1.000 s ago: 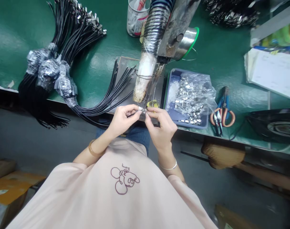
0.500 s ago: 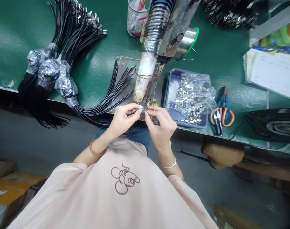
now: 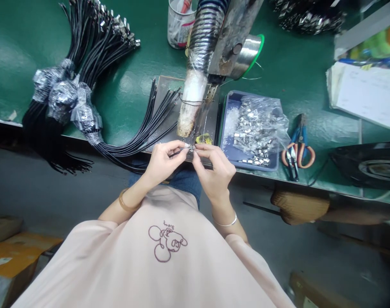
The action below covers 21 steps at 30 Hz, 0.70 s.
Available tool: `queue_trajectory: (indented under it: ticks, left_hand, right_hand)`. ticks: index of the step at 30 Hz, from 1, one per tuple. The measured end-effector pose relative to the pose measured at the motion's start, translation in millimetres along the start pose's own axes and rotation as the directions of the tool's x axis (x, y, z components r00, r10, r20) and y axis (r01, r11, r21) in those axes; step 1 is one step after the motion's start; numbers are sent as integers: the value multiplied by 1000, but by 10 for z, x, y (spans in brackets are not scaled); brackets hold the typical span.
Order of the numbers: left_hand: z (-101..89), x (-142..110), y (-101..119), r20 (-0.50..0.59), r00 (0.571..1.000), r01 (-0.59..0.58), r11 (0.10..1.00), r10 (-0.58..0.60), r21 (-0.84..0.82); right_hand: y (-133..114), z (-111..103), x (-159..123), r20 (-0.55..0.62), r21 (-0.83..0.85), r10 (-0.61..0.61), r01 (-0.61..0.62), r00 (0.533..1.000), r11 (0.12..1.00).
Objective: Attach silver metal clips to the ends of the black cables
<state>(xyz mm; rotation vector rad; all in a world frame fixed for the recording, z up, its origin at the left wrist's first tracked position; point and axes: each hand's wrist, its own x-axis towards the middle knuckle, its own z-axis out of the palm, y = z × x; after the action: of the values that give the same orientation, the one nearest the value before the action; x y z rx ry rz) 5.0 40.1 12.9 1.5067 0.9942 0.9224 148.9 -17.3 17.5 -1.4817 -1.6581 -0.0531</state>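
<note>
My left hand [image 3: 165,161] is closed in a pinch on the end of a black cable, at the front edge of the bench. Facing it, my right hand [image 3: 214,167] pinches a small shiny metal connector [image 3: 191,147], which lies between the fingertips of both hands. The fingers partly hide where cable and connector meet. Left of my hands, a loose bundle of black cables [image 3: 127,149] fans out over a dark plate [image 3: 164,84]. Just above my fingertips are the soldering tip [image 3: 211,93], a white wrapped tube [image 3: 192,92] and a yellow sponge [image 3: 204,139].
A blue tray [image 3: 272,167] with bagged metal connectors stands to the right, beside pliers [image 3: 300,147]. Wrapped cable bundles [image 3: 63,96] lie at left. A solder spool [image 3: 249,55] and a cup [image 3: 178,25] are behind; papers [image 3: 368,94] and a black device [image 3: 368,167] sit far right.
The view has shifted slightly. Both hands keep their pinch near the same spot, with the right fingertips a little nearer the left ones and more of the connector showing.
</note>
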Motion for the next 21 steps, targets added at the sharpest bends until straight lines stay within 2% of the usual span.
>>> queue_trajectory:
  ticks: [3, 9, 21]
  left_hand:
    - [8, -9, 11, 2, 1000, -18, 1000, 18, 19]
    - [18, -42, 30, -9, 998, -64, 996, 65, 67]
    - [108, -66, 47, -70, 998, -6, 996, 0, -86]
  right_hand:
    - [6, 0, -4, -31, 32, 9, -8, 999, 999]
    - [23, 3, -23, -11, 134, 130, -127, 991, 983]
    - [-16, 39, -54, -70, 54, 32, -28, 997, 998]
